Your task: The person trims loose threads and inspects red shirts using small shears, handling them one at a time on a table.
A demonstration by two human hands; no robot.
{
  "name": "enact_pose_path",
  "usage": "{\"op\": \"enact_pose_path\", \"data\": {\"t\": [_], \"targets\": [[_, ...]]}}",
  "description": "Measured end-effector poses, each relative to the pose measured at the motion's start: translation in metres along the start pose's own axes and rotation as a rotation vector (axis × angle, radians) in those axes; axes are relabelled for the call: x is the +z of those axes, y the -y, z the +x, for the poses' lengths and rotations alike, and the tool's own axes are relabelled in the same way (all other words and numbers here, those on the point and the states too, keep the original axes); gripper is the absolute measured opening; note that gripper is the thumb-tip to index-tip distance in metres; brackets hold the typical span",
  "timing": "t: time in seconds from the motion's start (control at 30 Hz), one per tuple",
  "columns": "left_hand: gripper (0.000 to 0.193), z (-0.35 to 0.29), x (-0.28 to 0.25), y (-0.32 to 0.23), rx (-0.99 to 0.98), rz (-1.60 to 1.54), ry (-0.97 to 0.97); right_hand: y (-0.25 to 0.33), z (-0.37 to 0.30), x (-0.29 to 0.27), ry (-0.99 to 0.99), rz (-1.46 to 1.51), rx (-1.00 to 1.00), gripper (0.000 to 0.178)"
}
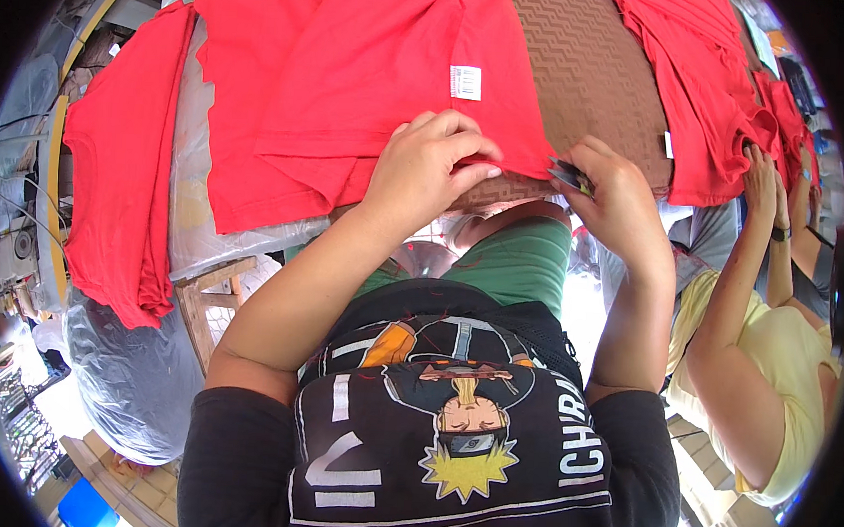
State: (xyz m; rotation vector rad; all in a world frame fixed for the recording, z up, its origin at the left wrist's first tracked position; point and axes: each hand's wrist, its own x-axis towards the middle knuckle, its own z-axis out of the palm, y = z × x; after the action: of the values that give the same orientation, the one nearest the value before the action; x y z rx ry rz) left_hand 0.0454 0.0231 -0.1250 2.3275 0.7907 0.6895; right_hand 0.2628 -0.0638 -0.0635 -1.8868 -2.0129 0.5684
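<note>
Brown textured worktop, largely draped in red. Finished-looking stack of red garments hanging off the left edge; another red pile at right, under a neighbouring person's hand. Middle: red shirt spread flat, white label up, hem at the near edge. Left hand closed on that hem, fingers pinching cloth. Right hand curled round small snips (blades hard to make out) just beside the hem. Judged mid-trim: this shirt unfinished, some done.
</note>
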Motion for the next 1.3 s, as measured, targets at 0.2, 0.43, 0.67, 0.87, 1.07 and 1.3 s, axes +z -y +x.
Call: {"op": "enact_pose_path", "data": {"t": [0.2, 0.43, 0.67, 0.87, 1.07, 1.3], "targets": [[0.012, -0.015, -0.040, -0.007, -0.131, -0.356, 0.344, -0.007, -0.009, 0.005, 0.069, -0.021, -0.011, 0.018], [0.024, -0.034, -0.101, -0.029, -0.322, -0.086, 0.744, -0.003, -0.011, -0.014, 0.056, -0.019, 0.116, 0.031], [0.029, -0.018, -0.044, -0.027, -0.079, -0.169, 0.051, 0.024, 0.001, 0.001, -0.184, 0.345, -0.018, 0.029], [0.021, -0.017, 0.000, -0.007, 0.012, 0.010, -0.077, 0.008, 0.006, 0.046, -0.092, 0.608, 0.061, 0.026], [0.022, -0.034, -0.042, 0.003, 0.128, -0.231, 0.152, 0.001, 0.007, 0.046, -0.031, 0.709, 0.101, 0.025], [0.030, -0.018, -0.002, -0.027, 0.049, 0.093, -0.130, 0.005, 0.000, 0.052, -0.119, 0.718, 0.098, 0.024]]}}
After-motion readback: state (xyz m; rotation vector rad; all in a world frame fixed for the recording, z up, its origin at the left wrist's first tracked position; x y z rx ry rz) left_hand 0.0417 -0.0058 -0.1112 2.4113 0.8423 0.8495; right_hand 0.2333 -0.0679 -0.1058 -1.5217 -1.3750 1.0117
